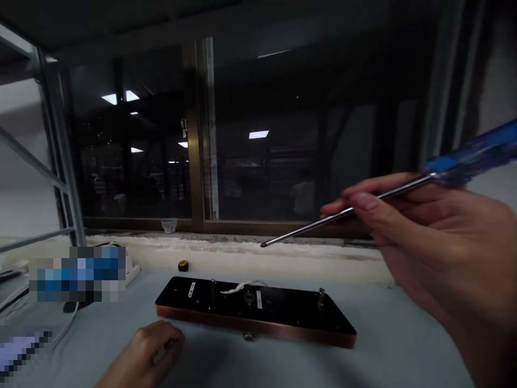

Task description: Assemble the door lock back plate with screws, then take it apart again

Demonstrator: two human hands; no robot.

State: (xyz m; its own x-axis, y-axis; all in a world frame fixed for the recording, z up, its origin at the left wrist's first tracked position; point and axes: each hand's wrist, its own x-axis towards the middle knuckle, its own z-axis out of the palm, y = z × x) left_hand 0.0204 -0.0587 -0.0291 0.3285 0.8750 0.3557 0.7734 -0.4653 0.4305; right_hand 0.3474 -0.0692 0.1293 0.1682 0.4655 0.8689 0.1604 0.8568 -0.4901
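Observation:
My right hand (pixel 424 237) is raised at the right and pinches the steel shaft of a blue-handled screwdriver (pixel 464 161). Its tip points left, above the window sill. A long black plate with copper edges (pixel 258 312) lies flat on the pale table below, with screws, a short white wire and small labels on top. My left hand (pixel 145 353) rests curled on the table just in front of the plate's left end. Something small and pale shows between its fingers, too small to name.
A dark window (pixel 258 134) and a white sill run across the back. On the sill a small clear cup (pixel 168 224) stands. A small dark knob (pixel 183 265) sits behind the plate. Metal shelving (pixel 52 161), white cables and blurred items fill the left.

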